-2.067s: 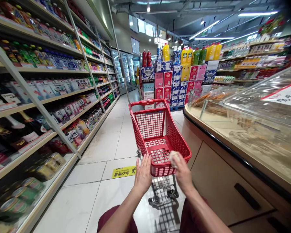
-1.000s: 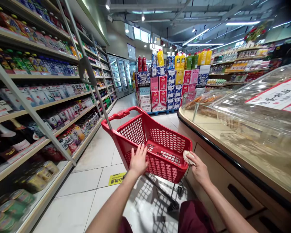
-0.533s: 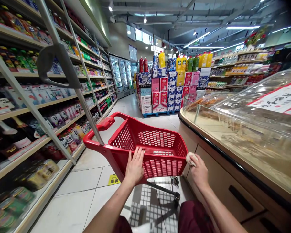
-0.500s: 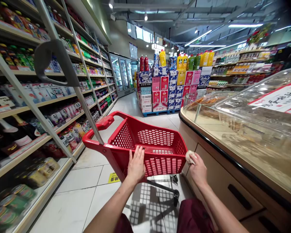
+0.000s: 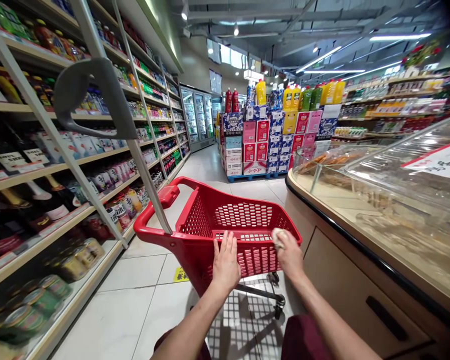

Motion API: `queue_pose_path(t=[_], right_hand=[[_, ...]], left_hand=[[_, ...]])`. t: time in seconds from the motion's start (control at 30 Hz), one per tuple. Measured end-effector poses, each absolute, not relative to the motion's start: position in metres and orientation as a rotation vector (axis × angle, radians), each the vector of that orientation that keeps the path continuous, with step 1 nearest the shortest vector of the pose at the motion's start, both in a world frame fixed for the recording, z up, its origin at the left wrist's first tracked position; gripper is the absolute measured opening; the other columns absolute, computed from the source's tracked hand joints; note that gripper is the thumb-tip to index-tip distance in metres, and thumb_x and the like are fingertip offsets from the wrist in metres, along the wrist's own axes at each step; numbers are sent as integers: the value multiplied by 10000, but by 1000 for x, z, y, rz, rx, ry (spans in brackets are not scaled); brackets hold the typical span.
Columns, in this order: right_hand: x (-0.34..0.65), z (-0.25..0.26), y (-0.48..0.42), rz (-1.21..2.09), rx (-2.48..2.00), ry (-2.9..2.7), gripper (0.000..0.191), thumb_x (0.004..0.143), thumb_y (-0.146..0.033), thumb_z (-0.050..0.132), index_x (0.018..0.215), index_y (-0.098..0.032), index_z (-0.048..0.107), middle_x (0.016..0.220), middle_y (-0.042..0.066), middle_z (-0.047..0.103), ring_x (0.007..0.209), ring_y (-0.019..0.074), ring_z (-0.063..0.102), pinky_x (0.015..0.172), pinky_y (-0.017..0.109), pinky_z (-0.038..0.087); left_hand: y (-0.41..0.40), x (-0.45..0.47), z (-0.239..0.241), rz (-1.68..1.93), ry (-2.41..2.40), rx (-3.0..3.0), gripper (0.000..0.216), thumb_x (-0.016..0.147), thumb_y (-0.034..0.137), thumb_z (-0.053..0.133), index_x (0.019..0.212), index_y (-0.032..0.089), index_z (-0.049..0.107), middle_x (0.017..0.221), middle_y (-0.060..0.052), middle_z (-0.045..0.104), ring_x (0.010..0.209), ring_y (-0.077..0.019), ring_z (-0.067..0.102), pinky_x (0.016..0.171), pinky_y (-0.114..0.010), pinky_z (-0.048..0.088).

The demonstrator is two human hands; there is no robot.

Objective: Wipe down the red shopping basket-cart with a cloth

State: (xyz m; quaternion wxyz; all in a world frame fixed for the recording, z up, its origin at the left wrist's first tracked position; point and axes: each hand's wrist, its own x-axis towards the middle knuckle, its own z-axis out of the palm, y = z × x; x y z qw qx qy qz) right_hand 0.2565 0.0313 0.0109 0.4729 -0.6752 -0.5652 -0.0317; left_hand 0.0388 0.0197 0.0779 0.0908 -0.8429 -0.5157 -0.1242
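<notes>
wiping down a red shopping cart, near rim in progress

left hand lies flat and open on the red shopping cart's near wall, holding nothing. right hand is closed round a pale cloth, pressed on the near rim's right end. looks like the far rim and handle are left. basket's empty; the glass deli case beyond holds fried snacks.

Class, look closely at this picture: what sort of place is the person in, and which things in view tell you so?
Almost certainly a supermarket aisle. Long shelves hold rows of bottles and cans, both hands rest on a red shopping cart, and stacked drink cartons stand at the aisle's end.
</notes>
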Motion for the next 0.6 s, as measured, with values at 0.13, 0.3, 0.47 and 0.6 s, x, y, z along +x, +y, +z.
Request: queue_pose_path(t=[0.13, 0.3, 0.47, 0.6], right_hand=[[215, 25, 31, -118, -1585, -1658, 469, 713, -206, 486, 1179, -166, 511, 1272, 127, 456, 1150, 255, 434, 919, 426, 407], [268, 18, 26, -33, -1577, -1687, 358, 743, -220, 435, 1072, -206, 574, 1142, 77, 557, 1060, 206, 507, 920, 380, 411], [313, -5, 15, -173, -1795, -1269, 455, 704, -156, 367, 1119, -164, 555, 1262, 104, 477, 1161, 250, 440, 968, 428, 364], [242, 3, 23, -132, -1612, -1473, 577, 694, -37, 298, 1207, -210, 498, 1284, 52, 474, 1217, 187, 386, 1020, 404, 317]], left_hand=[[21, 34, 87, -353, -1467, -2484, 607, 740, 229, 416, 1324, 82, 338, 1431, -92, 277, 1344, -237, 148, 1093, -486, 124], [28, 4, 96, -424, -1523, -2277, 591, 730, 179, 427, 1306, 63, 366, 1412, -112, 317, 1331, -236, 195, 1095, -422, 159], [27, 4, 86, -423, -1459, -2268, 581, 729, 180, 423, 1297, 67, 380, 1406, -111, 331, 1330, -236, 195, 1093, -424, 150], [27, 13, 85, -450, -1463, -2275, 590, 716, 207, 446, 1285, 59, 396, 1405, -123, 329, 1331, -246, 188, 1090, -440, 148]])
